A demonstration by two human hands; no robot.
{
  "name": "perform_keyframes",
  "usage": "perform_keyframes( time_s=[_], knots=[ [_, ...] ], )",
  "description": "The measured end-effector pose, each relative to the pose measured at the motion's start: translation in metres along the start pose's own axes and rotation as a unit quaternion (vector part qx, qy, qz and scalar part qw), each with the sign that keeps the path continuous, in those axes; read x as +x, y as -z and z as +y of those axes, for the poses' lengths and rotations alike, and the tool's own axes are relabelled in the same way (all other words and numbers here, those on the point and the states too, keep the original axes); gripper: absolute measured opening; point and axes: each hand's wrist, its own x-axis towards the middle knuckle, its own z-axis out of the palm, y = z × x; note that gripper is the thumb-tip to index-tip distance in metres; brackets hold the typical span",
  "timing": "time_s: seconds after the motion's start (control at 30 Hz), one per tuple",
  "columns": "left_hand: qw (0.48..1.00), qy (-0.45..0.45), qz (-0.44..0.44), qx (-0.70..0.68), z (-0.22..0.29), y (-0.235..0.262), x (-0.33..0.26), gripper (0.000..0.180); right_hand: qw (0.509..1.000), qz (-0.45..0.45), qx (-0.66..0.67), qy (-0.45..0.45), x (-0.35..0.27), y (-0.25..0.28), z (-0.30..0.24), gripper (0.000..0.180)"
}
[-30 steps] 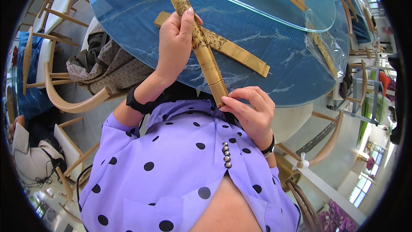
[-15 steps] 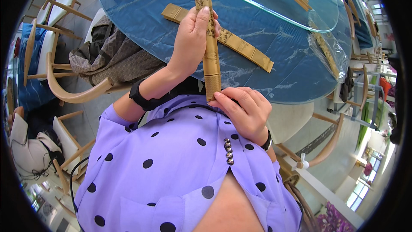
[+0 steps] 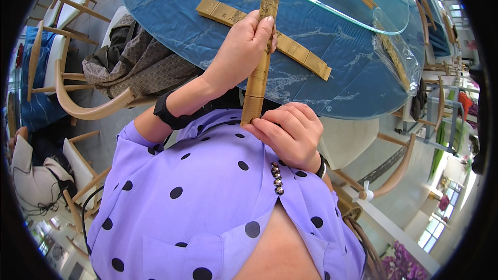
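Gold, paper-like wrap — prob. thin card or stiff paper — on the long sleeve (image 3: 257, 80) you've got up in front of your shirt (image 3: 207, 186), near the edge of the blue-covered table (image 3: 166, 26). Your L hand (image 3: 246, 46) is closed round it approx. mid-length, thumb on top; your R hand (image 3: 291, 130) has the lower end pinched btwn thumb & fingertips. Looks light, fairly stiff lengthwise, but the wrap could crease or tear at the ends if you squeeze or twist. Surface has a slight sheen, so may slide a bit in dry fingers. Best hold: L round the middle for support, R w/ a light pinch at the end — flat faces, not edges. Second gold sleeve (image 3: 303, 57) lies on the table beyond, crossing behind yours in view.
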Motion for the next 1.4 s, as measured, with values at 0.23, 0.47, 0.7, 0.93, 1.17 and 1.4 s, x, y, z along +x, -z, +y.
perform_keyframes(
  time_s=[0.23, 0.47, 0.7, 0.93, 1.17, 1.4],
  knots=[
    [0.999, 0.014, 0.002, -0.031, 0.005, -0.002, -0.002, 0.028, 0.999, -0.002, -0.032, -0.016, 0.000, 0.000, -0.001, 0.021],
    [0.998, -0.004, -0.050, -0.031, 0.014, -0.011, -0.022, 0.027, 0.995, -0.016, -0.095, 0.025, 0.018, 0.018, 0.015, 0.026],
    [0.993, -0.013, -0.086, 0.085, 0.049, 0.013, 0.007, 0.030, 0.994, -0.074, -0.071, 0.028, 0.043, 0.042, 0.029, 0.030],
    [0.928, -0.209, 0.117, 0.286, 0.087, 0.127, 0.147, 0.035, 0.985, -0.112, -0.095, -0.089, 0.050, 0.074, 0.072, 0.020],
    [0.753, -0.292, 0.233, 0.542, 0.113, 0.220, 0.243, 0.037, 0.965, -0.124, -0.150, -0.176, 0.061, 0.091, 0.141, 0.016],
    [0.731, -0.241, 0.210, 0.603, 0.106, 0.241, 0.290, 0.036, 0.958, -0.121, -0.172, -0.194, 0.080, 0.098, 0.195, 0.015]
  ],
)
